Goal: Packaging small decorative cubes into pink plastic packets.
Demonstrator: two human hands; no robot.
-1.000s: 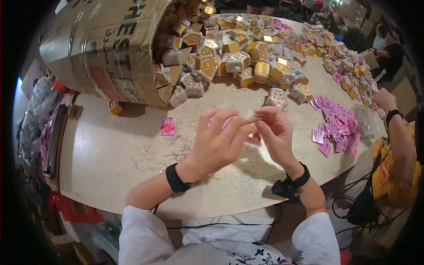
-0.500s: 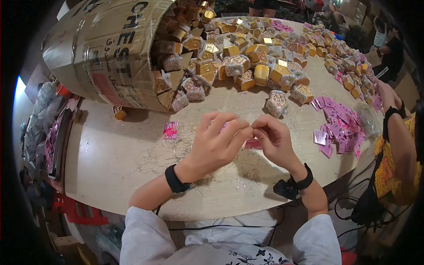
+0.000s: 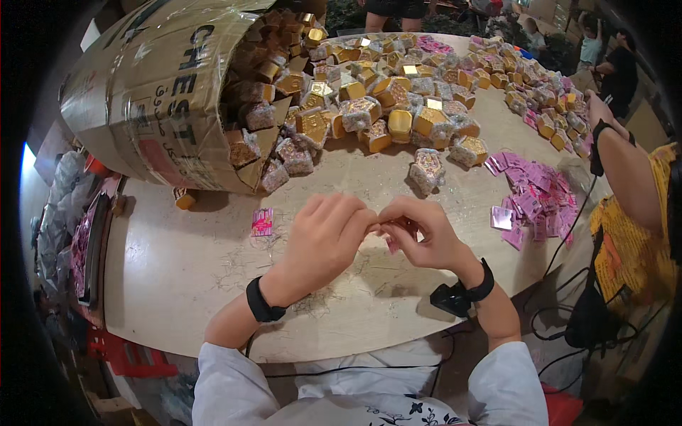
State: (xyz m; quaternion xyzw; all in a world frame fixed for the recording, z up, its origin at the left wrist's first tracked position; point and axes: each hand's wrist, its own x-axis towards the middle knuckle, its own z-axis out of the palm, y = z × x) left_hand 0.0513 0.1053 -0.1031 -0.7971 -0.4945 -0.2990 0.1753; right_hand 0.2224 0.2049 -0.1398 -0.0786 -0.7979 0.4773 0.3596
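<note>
Left hand point(image 3: 316, 240) is curling its fingers inward, grip unclear; right hand point(image 3: 432, 240) is pinching a tag point(image 3: 392, 244), risking dropping it if slackening.

I count one left hand point(image 3: 320, 238) and one right hand point(image 3: 430, 238) at work on my feed, with two black wristbands point(image 3: 263, 301) on those arms. There is one table point(image 3: 163, 284), one big carton point(image 3: 135, 99) and one pink card point(image 3: 262, 222) lying alone. One heap of pink cards point(image 3: 536, 195) overlaps too much for me to number, and the gold pieces point(image 3: 400, 125) run to dozens, beyond exact tally.
</note>
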